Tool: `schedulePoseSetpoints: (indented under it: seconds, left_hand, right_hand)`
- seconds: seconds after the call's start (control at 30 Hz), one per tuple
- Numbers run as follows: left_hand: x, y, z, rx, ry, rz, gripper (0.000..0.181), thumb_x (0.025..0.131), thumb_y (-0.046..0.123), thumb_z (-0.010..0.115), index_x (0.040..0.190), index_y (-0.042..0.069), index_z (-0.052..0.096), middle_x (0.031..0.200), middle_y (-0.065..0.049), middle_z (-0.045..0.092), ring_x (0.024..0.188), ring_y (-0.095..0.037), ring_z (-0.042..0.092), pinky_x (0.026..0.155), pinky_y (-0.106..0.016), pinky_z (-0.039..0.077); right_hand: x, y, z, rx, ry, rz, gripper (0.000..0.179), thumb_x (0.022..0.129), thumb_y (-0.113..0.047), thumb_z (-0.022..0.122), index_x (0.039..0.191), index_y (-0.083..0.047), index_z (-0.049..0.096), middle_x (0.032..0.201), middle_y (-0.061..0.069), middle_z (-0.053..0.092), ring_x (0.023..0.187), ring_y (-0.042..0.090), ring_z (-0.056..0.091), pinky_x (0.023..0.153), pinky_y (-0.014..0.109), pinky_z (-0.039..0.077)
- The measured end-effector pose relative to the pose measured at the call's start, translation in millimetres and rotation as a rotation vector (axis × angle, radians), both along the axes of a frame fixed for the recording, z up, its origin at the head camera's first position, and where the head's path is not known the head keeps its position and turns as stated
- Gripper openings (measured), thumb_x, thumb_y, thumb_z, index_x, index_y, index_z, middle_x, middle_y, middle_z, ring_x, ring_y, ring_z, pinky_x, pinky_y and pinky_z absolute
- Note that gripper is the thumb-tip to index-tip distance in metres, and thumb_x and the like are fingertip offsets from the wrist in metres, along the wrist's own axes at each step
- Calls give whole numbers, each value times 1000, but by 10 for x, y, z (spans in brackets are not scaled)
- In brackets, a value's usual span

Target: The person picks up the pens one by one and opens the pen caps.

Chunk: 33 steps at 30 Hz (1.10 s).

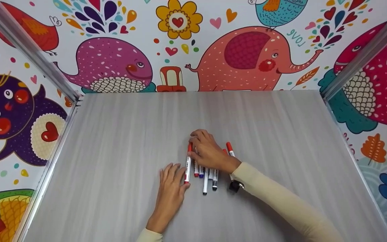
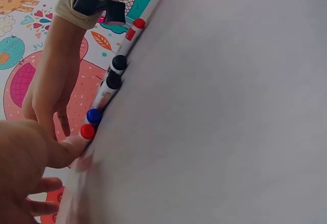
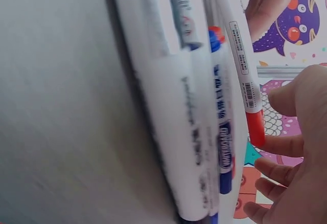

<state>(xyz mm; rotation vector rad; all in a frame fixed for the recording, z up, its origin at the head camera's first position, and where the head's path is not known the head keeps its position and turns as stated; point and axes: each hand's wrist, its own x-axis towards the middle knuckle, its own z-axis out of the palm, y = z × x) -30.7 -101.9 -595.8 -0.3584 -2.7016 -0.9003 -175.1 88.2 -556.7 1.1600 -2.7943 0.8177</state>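
Observation:
A white marker with a red cap [image 1: 188, 166] lies at the left of a row of markers on the table. My right hand [image 1: 208, 150] holds it near the cap; the right wrist view shows the index fingertip on the red cap [image 3: 256, 129] and the thumb beside the barrel. At its near end is my left hand [image 1: 170, 188], its thumb touching the marker's red end [image 2: 88, 131] and its other fingers loosely extended. Under and beside the right hand lie more whiteboard markers, among them a blue one [image 3: 223, 116] and a black-ended one [image 1: 205, 183]. The right hand partly covers them.
Red-capped markers [image 1: 229, 148] stick out beyond the right wrist. A small black camera [image 1: 235, 186] is strapped to that wrist. The grey wood-grain table [image 1: 129, 134] has metal frame rails [image 1: 54, 151] at its sides and cartoon-printed walls [image 1: 180, 43] around it.

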Motion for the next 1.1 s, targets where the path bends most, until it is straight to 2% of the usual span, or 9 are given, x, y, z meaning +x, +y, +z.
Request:
schedulePoseSetpoints:
  seconds: [0.07,0.17,0.27,0.37,0.6,0.87,1.1]
  left_hand:
    - [-15,-16,33,40,-13,-17,56,86,9,91,136,-2,69,146,-22,61,145,-48,49,117,-80,32]
    - [-45,-37,82,89,-34,-44,60,86,9,91,139,-3,67,148,-21,60,145,-45,48,118,-71,37]
    - [-84,-48,132,143,-76,-67,64,86,8,92,143,-3,65,149,-19,59,146,-40,47,118,-59,42]
    - [-123,-56,179,189,-129,-86,68,86,6,92,146,-3,63,151,-17,59,147,-36,47,117,-54,44]
    - [-223,-58,276,227,-220,-198,81,86,9,94,155,-6,55,156,-17,54,149,-37,46,122,-56,40]
    - [-291,-19,390,294,-329,-320,94,87,11,94,165,-3,44,162,-17,50,152,-37,45,124,-58,37]
    - [-333,34,476,342,-405,-388,98,90,18,94,170,5,39,167,-15,47,153,-35,45,123,-61,38]
  right_hand:
    - [1,19,44,-34,-15,-2,42,108,-28,73,134,5,68,150,23,56,146,37,45,124,60,36]
    - [9,56,113,-64,-35,-10,42,108,-27,72,135,5,67,151,23,56,146,37,46,123,58,38]
    - [22,100,180,-76,-53,-21,43,109,-29,71,137,4,66,152,22,56,146,35,47,124,55,40]
    - [34,142,237,-80,-58,-29,44,110,-30,70,139,3,65,153,19,56,146,34,48,123,52,43]
    - [67,240,348,-134,-32,-3,38,110,-27,70,136,1,66,150,20,56,143,34,50,122,52,42]
    - [156,334,479,-163,-30,3,36,110,-29,70,136,-4,67,151,14,56,145,29,48,122,52,43]
    - [209,433,596,-209,1,8,35,108,-24,73,134,-1,68,149,14,57,143,30,49,121,52,43]
